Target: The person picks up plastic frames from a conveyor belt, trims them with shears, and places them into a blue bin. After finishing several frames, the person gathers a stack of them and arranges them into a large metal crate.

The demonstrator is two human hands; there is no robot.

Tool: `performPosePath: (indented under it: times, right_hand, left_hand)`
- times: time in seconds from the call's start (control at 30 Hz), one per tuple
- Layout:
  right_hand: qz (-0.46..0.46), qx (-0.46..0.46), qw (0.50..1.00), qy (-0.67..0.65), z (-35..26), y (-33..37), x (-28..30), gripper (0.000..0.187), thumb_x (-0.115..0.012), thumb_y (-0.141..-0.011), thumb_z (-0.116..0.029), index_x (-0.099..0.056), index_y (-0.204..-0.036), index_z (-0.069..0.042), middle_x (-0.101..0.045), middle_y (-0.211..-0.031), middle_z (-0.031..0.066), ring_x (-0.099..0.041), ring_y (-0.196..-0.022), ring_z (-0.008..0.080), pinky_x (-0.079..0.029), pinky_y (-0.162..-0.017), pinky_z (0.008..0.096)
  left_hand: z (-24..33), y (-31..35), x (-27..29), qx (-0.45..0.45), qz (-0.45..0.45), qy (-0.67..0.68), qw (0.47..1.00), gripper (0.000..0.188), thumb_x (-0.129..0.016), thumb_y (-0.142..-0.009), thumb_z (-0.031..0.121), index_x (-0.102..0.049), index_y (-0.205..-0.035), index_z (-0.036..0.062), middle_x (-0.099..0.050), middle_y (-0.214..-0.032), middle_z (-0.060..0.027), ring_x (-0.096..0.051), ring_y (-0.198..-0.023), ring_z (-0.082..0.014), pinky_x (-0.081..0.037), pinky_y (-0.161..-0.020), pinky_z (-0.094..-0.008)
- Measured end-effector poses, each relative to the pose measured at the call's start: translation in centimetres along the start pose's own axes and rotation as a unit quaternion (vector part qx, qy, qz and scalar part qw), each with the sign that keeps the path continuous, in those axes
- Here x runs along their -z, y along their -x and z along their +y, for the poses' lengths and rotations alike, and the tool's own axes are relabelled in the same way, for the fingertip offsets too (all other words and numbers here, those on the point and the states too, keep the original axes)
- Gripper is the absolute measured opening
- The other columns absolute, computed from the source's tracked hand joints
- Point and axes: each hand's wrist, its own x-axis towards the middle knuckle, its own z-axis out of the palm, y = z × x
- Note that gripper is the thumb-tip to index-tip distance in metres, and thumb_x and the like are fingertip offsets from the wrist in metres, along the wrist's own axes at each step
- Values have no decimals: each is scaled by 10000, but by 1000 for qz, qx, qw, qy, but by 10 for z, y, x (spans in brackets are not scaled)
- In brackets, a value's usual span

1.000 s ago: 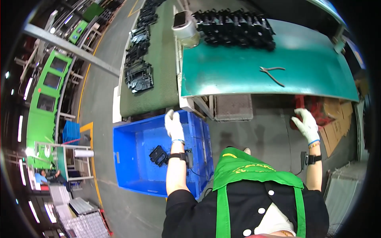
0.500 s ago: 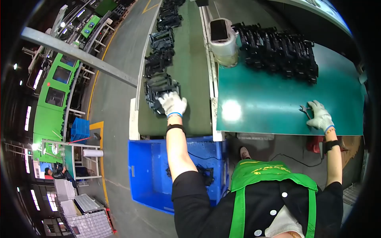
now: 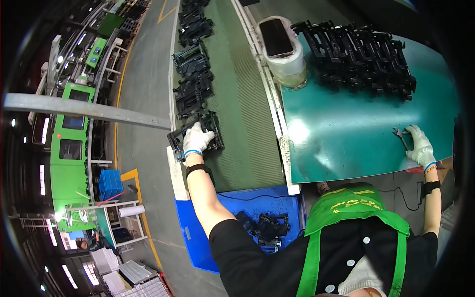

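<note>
My left hand [image 3: 197, 139], in a white work glove, grips a black plastic frame part [image 3: 215, 129] at the near end of the green conveyor belt [image 3: 247, 153]. The part sits skewed, and the fingers cover its middle. Farther up the belt, more black parts [image 3: 192, 59] lie in a row along the left edge. Over on the green tabletop [image 3: 346, 133], my gloved right hand [image 3: 420, 147] is closed around small metal pliers [image 3: 402, 137], their jaws pointing away from me. Part of the pliers' handles is hidden by the hand.
Black parts [image 3: 358, 62] stand packed together at the table's back. A phone [image 3: 276, 37] lies on a plastic-wrapped roll [image 3: 289, 67] beside the belt. Below the belt's end, a blue bin [image 3: 195, 237] holds black parts [image 3: 269, 230]. A metal bar [image 3: 89, 109] reaches in from the left.
The black part under my left hand has turned and slid toward the belt's left edge, the hand moving with it. My right hand keeps the pliers on the tabletop. The whole view has shifted.
</note>
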Motion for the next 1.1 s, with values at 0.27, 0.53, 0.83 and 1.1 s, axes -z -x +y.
performPosePath:
  times: [0.27, 0.53, 0.83, 1.1]
  right_hand:
    - [115, 52, 992, -26, 25, -7, -37, 523, -724, -680, -24, -597, -1182, -97, -597, -1168, 142, -586, -1124, 379, -523, -959, 455]
    - [148, 48, 971, -183, 28, -8, -61, 338, -602, -794, 41, -593, -1119, -49, -628, -1066, 164, -621, -987, 375, -521, -877, 436]
    - [-28, 153, 765, -624, -53, 39, 9, 375, -722, -915, -87, -588, -1262, -37, -601, -1063, 15, -558, -915, 96, -494, -834, 264]
    - [73, 103, 753, -646, 18, 19, -24, 394, -699, -935, -88, -596, -1313, -52, -608, -1067, 15, -525, -877, 78, -486, -788, 262]
  left_hand:
    - [33, 20, 14, -31, -91, 20, 995, 892, -731, -815, 579, -485, -1439, -7, -660, -1300, -306, -627, -1240, -449, -479, -1072, -467]
    - [145, 144, -6, -201, 7, 322, 925, 777, -736, -901, 522, -505, -1401, -25, -676, -1273, -261, -653, -1198, -353, -487, -1023, -424]
    - [399, 239, -35, -39, -143, 488, 860, 569, -720, -949, 478, -575, -1219, -2, -663, -1092, -164, -622, -1023, -241, -513, -919, -397]
    - [450, 251, -55, -315, -23, 295, 902, 482, -653, -1017, 385, -582, -1322, 19, -678, -1157, -143, -630, -1078, -265, -501, -963, -372]
